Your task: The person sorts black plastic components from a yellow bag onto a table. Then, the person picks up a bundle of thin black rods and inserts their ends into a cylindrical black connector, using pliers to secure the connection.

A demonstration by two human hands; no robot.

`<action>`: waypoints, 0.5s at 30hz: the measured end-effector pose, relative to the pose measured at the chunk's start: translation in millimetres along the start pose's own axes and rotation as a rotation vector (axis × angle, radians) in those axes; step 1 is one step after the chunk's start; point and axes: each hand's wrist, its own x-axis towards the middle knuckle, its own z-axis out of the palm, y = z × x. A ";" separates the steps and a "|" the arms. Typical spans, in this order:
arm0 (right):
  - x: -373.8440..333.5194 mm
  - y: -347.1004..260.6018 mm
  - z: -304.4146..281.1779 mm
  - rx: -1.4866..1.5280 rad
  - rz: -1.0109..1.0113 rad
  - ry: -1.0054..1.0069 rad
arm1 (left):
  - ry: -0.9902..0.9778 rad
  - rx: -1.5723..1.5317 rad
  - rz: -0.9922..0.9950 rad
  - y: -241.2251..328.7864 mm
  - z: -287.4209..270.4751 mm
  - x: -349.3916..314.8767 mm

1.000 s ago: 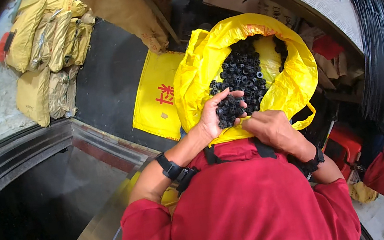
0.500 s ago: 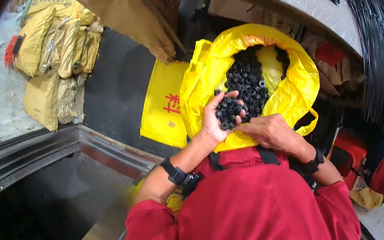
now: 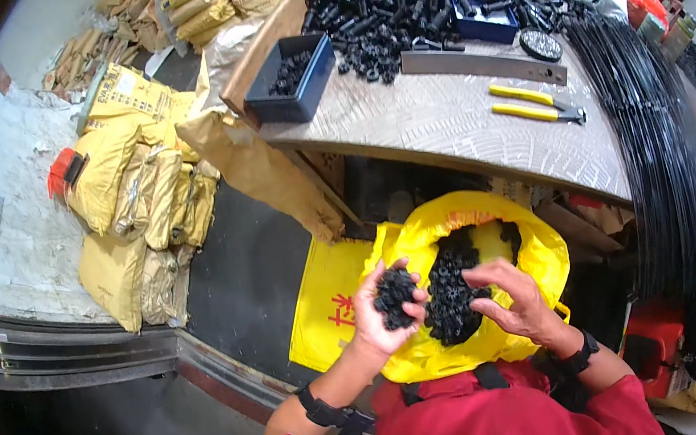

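Observation:
My left hand is cupped palm up around a handful of small black plastic parts, its fingers curled at their edge. It hovers over the left rim of a yellow plastic bag. Inside the bag lies a heap of similar black parts, some of them ring-shaped. Above the right side of that heap is my right hand, thumb and index finger apart in a loose curve. Between those fingertips only the dark heap shows, and I make out no held piece.
Beyond the bag, a workbench carries yellow-handled pliers, a metal bar, a dark blue bin and a pile of black tubular parts. Long black strips hang at its right. Yellow sacks are stacked at left.
The view has tilted up, bringing the benchtop into sight. My right hand has moved from beside the left hand to over the heap, its fingers spreading. The left hand keeps its handful.

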 end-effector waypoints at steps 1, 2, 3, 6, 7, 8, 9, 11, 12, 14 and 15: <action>13.1 2.1 -1.5 -0.033 -0.022 0.002 | -0.020 0.042 0.036 10.6 17.1 5.9; 27.7 -0.1 -3.7 -0.027 0.023 0.011 | -0.079 0.115 0.093 23.0 34.1 16.1; 44.7 -3.7 -4.4 -0.017 0.065 0.019 | -0.139 0.188 0.154 36.7 53.5 26.9; 100.2 15.4 5.8 0.186 0.077 0.253 | -0.271 0.241 0.301 79.3 106.5 74.0; 121.2 18.1 8.7 0.324 0.123 0.306 | -0.272 0.224 0.367 94.5 121.4 90.2; 140.7 28.9 5.5 0.278 0.146 0.280 | -0.246 0.227 0.407 105.9 139.2 106.7; 158.1 38.0 2.2 0.238 0.173 0.249 | -0.215 0.228 0.453 116.8 153.3 121.7; 185.4 32.6 -6.3 0.332 0.298 0.171 | -0.138 0.287 0.607 134.7 174.2 144.7; 196.0 31.7 -10.5 0.422 0.439 0.092 | -0.119 0.303 0.676 142.2 178.4 157.2; 213.8 44.0 -10.8 0.460 0.446 0.126 | -0.035 0.354 0.859 151.7 187.8 180.2; 221.7 51.1 -11.4 0.501 0.467 0.160 | 0.021 0.365 0.975 146.4 193.6 189.8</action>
